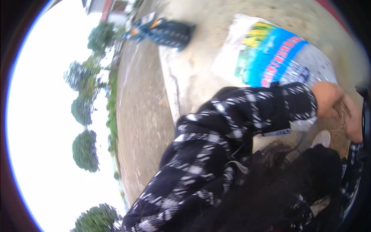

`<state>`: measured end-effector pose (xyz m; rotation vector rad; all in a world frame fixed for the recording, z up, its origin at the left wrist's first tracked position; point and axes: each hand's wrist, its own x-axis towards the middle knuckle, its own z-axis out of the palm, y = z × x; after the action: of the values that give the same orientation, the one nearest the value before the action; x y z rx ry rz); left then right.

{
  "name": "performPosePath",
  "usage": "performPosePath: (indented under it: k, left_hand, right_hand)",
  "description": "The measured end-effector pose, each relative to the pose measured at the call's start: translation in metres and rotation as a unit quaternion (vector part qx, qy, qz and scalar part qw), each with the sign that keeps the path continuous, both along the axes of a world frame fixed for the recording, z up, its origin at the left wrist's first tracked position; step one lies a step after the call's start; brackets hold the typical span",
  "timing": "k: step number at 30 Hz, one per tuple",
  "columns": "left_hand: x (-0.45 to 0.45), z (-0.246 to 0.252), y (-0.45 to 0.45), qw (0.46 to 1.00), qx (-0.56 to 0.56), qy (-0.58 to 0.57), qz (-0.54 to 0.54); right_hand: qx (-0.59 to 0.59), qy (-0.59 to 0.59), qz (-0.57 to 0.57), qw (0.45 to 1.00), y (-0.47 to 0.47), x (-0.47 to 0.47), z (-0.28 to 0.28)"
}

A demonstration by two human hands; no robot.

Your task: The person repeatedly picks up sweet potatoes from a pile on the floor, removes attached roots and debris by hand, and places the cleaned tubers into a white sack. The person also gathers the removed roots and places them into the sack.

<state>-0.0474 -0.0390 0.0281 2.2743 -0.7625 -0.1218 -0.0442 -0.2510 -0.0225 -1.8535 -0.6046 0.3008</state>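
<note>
My left hand (329, 98) reaches out from a black-and-white plaid sleeve (240, 107) at the right side of the view, fingers curled. Close against it is my right hand (353, 120), partly cut off by the dark rim of the picture. Thin brownish strands (339, 130) show by the fingers; blur hides whether either hand grips them. Just beyond my left forearm lies a white woven sack (272, 55), flat on the concrete, printed in blue, yellow and green and bearing writing. A light-coloured shoe (322, 138) shows below the hands.
A dark blue object with orange patches (174, 33), perhaps a bag, stands on the concrete (200, 61) farther off. The slab's edge (171, 84) borders a brownish paved surface (142, 101). Trees (85, 150) and a building (113, 11) appear sideways at the left. Dark hair (275, 153) hangs across the lower view.
</note>
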Motion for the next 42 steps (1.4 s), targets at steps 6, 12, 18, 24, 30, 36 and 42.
performPosePath:
  k: [6, 12, 18, 24, 30, 36, 42]
  left_hand:
    - [-0.025, -0.001, 0.039, 0.981, 0.064, -0.141, 0.114]
    - [-0.037, -0.024, 0.083, 0.952, -0.002, -0.185, 0.244]
    - [-0.041, -0.021, 0.107, 0.955, -0.007, -0.133, 0.265]
    - [-0.053, -0.009, 0.109, 0.965, 0.02, -0.091, 0.244]
    - [-0.046, -0.019, 0.086, 0.968, 0.062, -0.11, 0.216]
    - [-0.043, -0.015, 0.057, 0.982, 0.145, -0.057, 0.107]
    - [-0.054, 0.012, 0.042, 0.997, 0.058, -0.016, -0.04]
  right_hand:
    - [-0.061, 0.111, 0.113, 0.985, 0.027, 0.011, 0.04]
    - [-0.169, -0.017, 0.248, 0.954, 0.125, 0.018, 0.094]
    - [-0.259, -0.073, 0.289, 0.919, 0.164, 0.016, 0.112]
    - [-0.195, -0.053, 0.267, 0.942, 0.16, 0.013, 0.09]
    - [-0.2, -0.138, 0.169, 0.955, 0.118, 0.012, 0.08]
    - [-0.203, -0.195, 0.138, 0.95, 0.084, -0.002, 0.076]
    - [-0.232, -0.246, 0.172, 0.925, 0.049, -0.024, 0.094]
